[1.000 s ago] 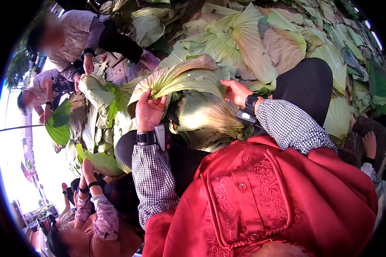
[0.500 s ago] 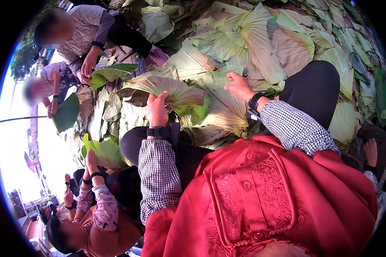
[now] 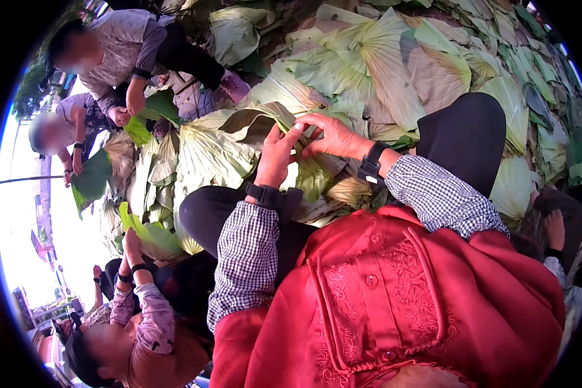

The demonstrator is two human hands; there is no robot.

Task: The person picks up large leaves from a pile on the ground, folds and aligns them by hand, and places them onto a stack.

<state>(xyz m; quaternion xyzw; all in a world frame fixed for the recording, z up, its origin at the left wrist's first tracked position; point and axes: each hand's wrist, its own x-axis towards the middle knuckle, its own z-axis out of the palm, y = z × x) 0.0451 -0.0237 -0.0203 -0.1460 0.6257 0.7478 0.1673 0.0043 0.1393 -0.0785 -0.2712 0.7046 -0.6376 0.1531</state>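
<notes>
Over my lap, a large green-and-brown lotus leaf [image 3: 314, 180] hangs folded, its veined surface curving away beneath my hands. My left hand [image 3: 277, 155] is closed on the leaf, thumb pressed against its gathered edge. Right beside it, my right hand [image 3: 337, 137] pinches the same leaf, and the two hands' fingertips nearly meet. Part of the leaf is hidden behind my fingers. Just beyond my left knee lies a pale, ribbed lotus leaf [image 3: 213, 154].
A broad heap of overlapping lotus leaves [image 3: 388, 61] spreads ahead and to the right. At the left, several people sit close by; one person [image 3: 113, 55] and another lower down [image 3: 158, 336] handle green leaves. My bent knees [image 3: 469, 132] flank my hands.
My left hand has moved right and my right hand left, so they now meet at the leaf. My right hand, earlier apart from this leaf, now grips it. The leaf has folded up.
</notes>
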